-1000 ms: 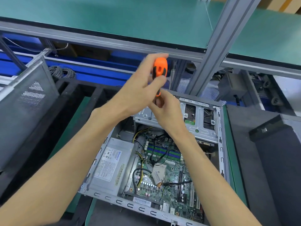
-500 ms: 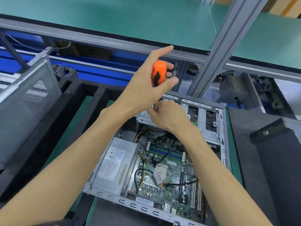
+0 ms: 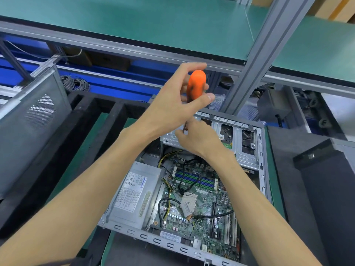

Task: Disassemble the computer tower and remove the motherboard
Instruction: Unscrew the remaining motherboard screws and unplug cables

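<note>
The open computer tower (image 3: 261, 169) lies on its side, with the green motherboard (image 3: 205, 204) exposed inside and a grey power supply (image 3: 134, 194) at its left. My left hand (image 3: 172, 106) grips the orange handle of a screwdriver (image 3: 196, 85), held upright above the silver drive cage (image 3: 244, 143). My right hand (image 3: 197, 137) sits just below it on the cage, fingers curled around the lower shaft; the tip is hidden behind them.
A removed grey side panel (image 3: 32, 120) leans at the left. Black foam dividers (image 3: 86, 120) run beside the case. A dark tower (image 3: 330, 185) stands at the right. An aluminium frame post (image 3: 255, 54) rises behind the case, under a green shelf (image 3: 134, 22).
My left hand has shifted its grip around the orange handle, fingers spreading and the handle turning. My right hand stays low at the shaft on the drive cage.
</note>
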Demonstrator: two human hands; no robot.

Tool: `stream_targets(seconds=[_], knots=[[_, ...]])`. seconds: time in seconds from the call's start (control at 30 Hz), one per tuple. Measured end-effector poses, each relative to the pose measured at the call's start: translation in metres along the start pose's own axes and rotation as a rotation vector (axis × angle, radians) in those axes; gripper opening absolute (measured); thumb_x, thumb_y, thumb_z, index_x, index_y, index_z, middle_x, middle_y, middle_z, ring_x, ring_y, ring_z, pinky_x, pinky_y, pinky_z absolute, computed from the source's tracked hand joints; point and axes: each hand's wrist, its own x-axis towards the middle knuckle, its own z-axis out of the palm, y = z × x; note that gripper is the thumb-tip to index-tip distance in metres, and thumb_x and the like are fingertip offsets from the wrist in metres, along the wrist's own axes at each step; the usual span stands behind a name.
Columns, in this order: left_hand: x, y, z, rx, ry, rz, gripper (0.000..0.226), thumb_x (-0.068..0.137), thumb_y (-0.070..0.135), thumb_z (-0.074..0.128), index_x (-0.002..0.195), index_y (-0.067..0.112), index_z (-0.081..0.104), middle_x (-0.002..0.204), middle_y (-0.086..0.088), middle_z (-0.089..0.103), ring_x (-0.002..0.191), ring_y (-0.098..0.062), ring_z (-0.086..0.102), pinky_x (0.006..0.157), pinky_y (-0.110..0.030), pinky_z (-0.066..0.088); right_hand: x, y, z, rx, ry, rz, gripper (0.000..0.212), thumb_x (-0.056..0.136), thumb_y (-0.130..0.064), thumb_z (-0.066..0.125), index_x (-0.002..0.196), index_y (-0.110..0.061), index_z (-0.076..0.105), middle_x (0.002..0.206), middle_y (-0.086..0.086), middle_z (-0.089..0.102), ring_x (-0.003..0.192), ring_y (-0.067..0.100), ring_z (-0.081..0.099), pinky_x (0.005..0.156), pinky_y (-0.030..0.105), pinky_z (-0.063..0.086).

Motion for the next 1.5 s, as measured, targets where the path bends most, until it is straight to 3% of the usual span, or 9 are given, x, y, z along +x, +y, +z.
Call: stream_targets(seconds=[0.1,0.23,0.4,0.6,0.83,1.0,1.27,1.43,1.5], knots=[[-0.001,-0.002,0.001,0.016,-0.032,-0.011,0.056,0.091,0.036,0.066,0.139,0.021,0.041,0.117,0.001,0.064,0.112,-0.01,0.061,0.096,-0.042,0.051,-0.001,0.002,0.005,0.076,0.113,-0.061,0.023,0.102,-0.037,0.046,0.092,-0.016,0.047,0.07,-0.001,0.055,0.061,0.024,0.051,0.059,0.04,0.042],[-0.006,-0.008,0.0,-0.025,0.077,-0.112,0.058,0.093,0.054,0.048,0.143,0.025,0.038,0.13,0.008,0.056,0.12,0.003,0.052,0.101,-0.024,0.043,0.0,0.005,0.008,0.192,0.202,-0.085,0.039,0.107,-0.031,0.04,0.073,-0.017,0.055,0.06,-0.004,0.057,0.063,0.029,0.059,0.063,0.043,0.047],[-0.025,-0.035,-0.001,-0.096,0.412,-0.288,0.024,0.103,0.029,0.039,0.105,0.019,0.061,0.097,0.003,0.067,0.091,-0.008,0.065,0.088,-0.035,0.053,0.0,0.004,0.003,0.269,0.291,-0.125,0.046,0.11,-0.036,0.035,0.076,-0.014,0.056,0.058,-0.012,0.055,0.061,0.025,0.058,0.065,0.043,0.048],[-0.052,-0.068,0.002,0.298,-0.127,-0.594,0.031,0.101,0.012,0.038,0.089,0.024,0.064,0.097,-0.003,0.071,0.089,-0.025,0.068,0.088,-0.045,0.055,0.006,0.002,-0.017,0.316,0.375,-0.131,0.052,0.11,-0.035,0.035,0.074,-0.006,0.06,0.055,-0.006,0.056,0.054,0.02,0.057,0.061,0.041,0.045],[-0.1,-0.054,0.051,1.249,-0.858,-0.342,0.014,0.093,0.019,0.05,0.099,0.015,0.061,0.114,-0.009,0.063,0.107,-0.026,0.052,0.093,-0.043,0.034,0.005,-0.003,-0.003,0.244,0.233,-0.148,0.047,0.11,-0.033,0.037,0.077,-0.007,0.058,0.056,0.0,0.053,0.061,0.033,0.056,0.066,0.047,0.048],[-0.107,-0.055,0.058,1.229,-0.826,-0.26,0.023,0.096,0.021,0.045,0.073,0.017,0.045,0.077,-0.002,0.05,0.08,-0.024,0.047,0.103,-0.049,0.023,0.001,0.002,0.01,0.261,0.232,-0.143,0.047,0.11,-0.037,0.036,0.074,-0.012,0.056,0.055,-0.008,0.054,0.052,0.014,0.054,0.059,0.038,0.041],[-0.109,-0.055,0.06,1.225,-0.808,-0.245,0.025,0.093,0.018,0.048,0.069,0.018,0.04,0.066,0.001,0.044,0.077,-0.022,0.05,0.103,-0.049,0.021,-0.003,0.007,0.018,0.27,0.198,-0.142,0.046,0.11,-0.036,0.036,0.071,-0.016,0.053,0.062,0.003,0.062,0.056,0.023,0.058,0.066,0.047,0.05],[-0.113,-0.05,0.068,1.199,-0.81,-0.195,0.028,0.092,0.015,0.05,0.065,0.016,0.042,0.064,-0.001,0.047,0.075,-0.024,0.049,0.117,-0.054,-0.011,-0.003,0.006,0.007,0.307,0.278,-0.157,0.045,0.109,-0.035,0.037,0.073,-0.016,0.055,0.052,-0.012,0.047,0.048,0.009,0.048,0.055,0.036,0.037],[-0.119,-0.052,0.081,1.05,-0.707,-0.15,0.018,0.094,0.018,0.049,0.078,0.014,0.056,0.08,-0.004,0.056,0.084,-0.023,0.051,0.121,-0.049,-0.001,-0.002,0.003,0.0,0.309,0.294,-0.157,0.044,0.109,-0.034,0.037,0.074,-0.016,0.055,0.054,-0.014,0.048,0.05,0.008,0.049,0.056,0.036,0.038]])
